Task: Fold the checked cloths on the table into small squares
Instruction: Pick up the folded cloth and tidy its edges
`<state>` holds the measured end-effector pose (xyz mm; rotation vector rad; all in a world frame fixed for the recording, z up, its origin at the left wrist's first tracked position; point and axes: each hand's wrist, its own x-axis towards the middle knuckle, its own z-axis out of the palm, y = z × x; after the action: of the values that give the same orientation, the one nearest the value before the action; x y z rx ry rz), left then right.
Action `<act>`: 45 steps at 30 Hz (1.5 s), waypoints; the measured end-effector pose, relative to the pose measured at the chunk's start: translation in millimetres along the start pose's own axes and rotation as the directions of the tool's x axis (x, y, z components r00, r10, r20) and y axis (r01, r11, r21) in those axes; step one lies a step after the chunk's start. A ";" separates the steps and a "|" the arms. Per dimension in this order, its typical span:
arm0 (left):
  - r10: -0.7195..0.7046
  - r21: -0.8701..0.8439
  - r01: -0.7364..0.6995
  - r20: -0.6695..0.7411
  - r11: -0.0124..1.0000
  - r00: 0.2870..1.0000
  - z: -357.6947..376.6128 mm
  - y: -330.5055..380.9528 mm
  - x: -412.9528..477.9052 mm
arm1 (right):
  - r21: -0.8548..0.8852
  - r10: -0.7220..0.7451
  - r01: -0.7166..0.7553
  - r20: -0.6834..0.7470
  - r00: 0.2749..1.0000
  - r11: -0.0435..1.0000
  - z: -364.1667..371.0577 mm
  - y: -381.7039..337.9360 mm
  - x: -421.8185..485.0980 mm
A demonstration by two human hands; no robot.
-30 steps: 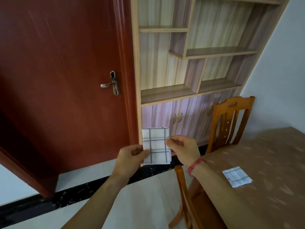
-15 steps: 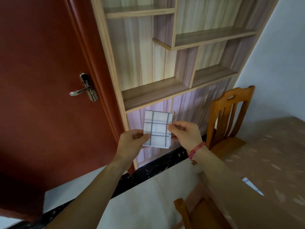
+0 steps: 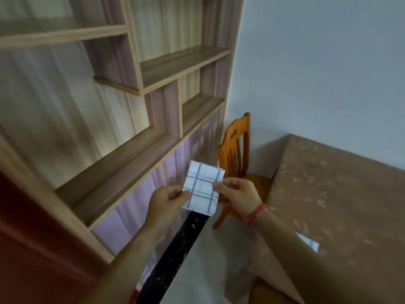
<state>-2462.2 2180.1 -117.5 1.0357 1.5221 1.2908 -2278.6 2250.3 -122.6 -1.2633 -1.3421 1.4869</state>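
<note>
A red door (image 3: 32, 249) edges the far left, beside a wooden shelf unit (image 3: 109, 150). The left hand (image 3: 166, 205) pinches the left edge of a folded checked cloth (image 3: 202, 187), held upright in the air in front of the shelves and clear of the table. The right hand (image 3: 237, 198), wearing a red wristband (image 3: 257, 216), pinches its right edge between curled fingers (image 3: 219, 185). A wooden chair (image 3: 235, 150) stands behind. On the table (image 3: 339, 194) lies another cloth (image 3: 308, 242), partly hidden by the right forearm.

Two checked cloths: one folded cloth (image 3: 201, 187) held up, and one second cloth (image 3: 309, 241) on the single counter (image 3: 339, 194) at four o'clock, partly hidden by a forearm. Two hands, left hand (image 3: 166, 200) and right hand (image 3: 237, 197), both pinch the folded cloth. One wooden chair (image 3: 234, 145) at one o'clock from it. One shelf unit (image 3: 153, 69). One red wristband (image 3: 256, 216).
</note>
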 end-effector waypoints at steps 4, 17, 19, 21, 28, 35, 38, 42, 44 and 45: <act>0.045 0.036 -0.052 0.163 0.998 0.986 24.1 8.5 35.9 | 0.089 0.025 -0.012 -0.144 0.989 0.996 -22.0 -7.3 8.0; -0.021 0.140 -0.096 0.662 0.985 0.749 202.6 16.4 106.3 | -0.038 0.067 -0.103 -0.532 0.844 0.994 -178.3 11.3 -12.7; -0.043 0.138 -0.071 0.682 0.988 0.730 231.7 19.7 113.7 | -0.043 0.094 -0.143 -0.566 0.819 0.989 -201.9 15.5 -9.6; -0.055 0.142 -0.058 0.682 0.988 0.730 257.0 21.7 119.6 | -0.040 0.112 -0.171 -0.609 0.785 0.984 -220.8 19.1 -6.3; -0.214 0.075 0.222 0.673 0.972 0.708 325.2 19.0 138.7 | 0.140 0.181 -0.114 -0.732 0.657 0.983 -272.2 25.2 12.1; -0.274 0.137 0.247 0.664 0.959 0.696 379.0 -2.6 181.5 | 0.236 0.291 -0.170 -0.760 0.581 0.957 -318.4 47.0 49.9; -0.269 0.166 0.212 0.651 0.963 0.710 403.2 -17.5 210.2 | 0.219 0.326 -0.251 -0.760 0.562 0.943 -338.0 58.5 79.3; -0.240 0.199 0.143 0.656 0.970 0.715 444.7 -41.5 259.8 | 0.139 0.311 -0.358 -0.817 0.486 0.923 -366.6 81.6 129.9; -0.248 0.222 0.132 0.652 0.966 0.716 464.2 -54.0 284.8 | 0.119 0.306 -0.398 -0.839 0.451 0.910 -382.0 93.3 157.2; -0.255 0.232 0.132 0.648 0.964 0.718 472.8 -60.0 296.7 | 0.100 0.301 -0.424 -0.846 0.440 0.900 -389.3 98.5 170.2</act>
<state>-2096.6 2585.5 -248.7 1.2391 1.1303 0.5273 -1931.6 2489.6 -234.7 -2.0973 -0.4834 0.7538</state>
